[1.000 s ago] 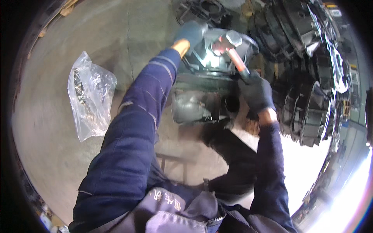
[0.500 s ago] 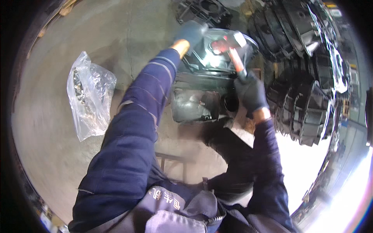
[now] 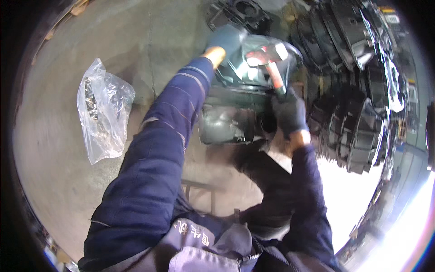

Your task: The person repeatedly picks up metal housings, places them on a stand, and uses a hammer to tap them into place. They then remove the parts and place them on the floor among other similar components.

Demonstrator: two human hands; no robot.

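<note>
My right hand (image 3: 290, 111), in a dark glove, is wrapped round the handle of a hammer (image 3: 273, 68) with a red and silver head. The head is over a dark, shiny metal housing (image 3: 253, 75) lit by a bright glare. At the housing's far left edge is my gloved left hand (image 3: 228, 40), smeared by motion, so its fingers cannot be made out. Nearer to me stands an open bin (image 3: 204, 129) with small parts in it, and a dark round opening shows beside it.
On the floor at left lies a clear plastic bag (image 3: 104, 118) with metal parts inside. Ribbed black castings (image 3: 349, 122) are stacked along the right. Another dark casting (image 3: 240, 13) lies at the far side. A metal frame (image 3: 199, 186) stands close to my legs.
My right hand has come slightly down and toward me with the hammer, whose head has shifted a little. My left hand has moved slightly to the right along the housing's edge.
</note>
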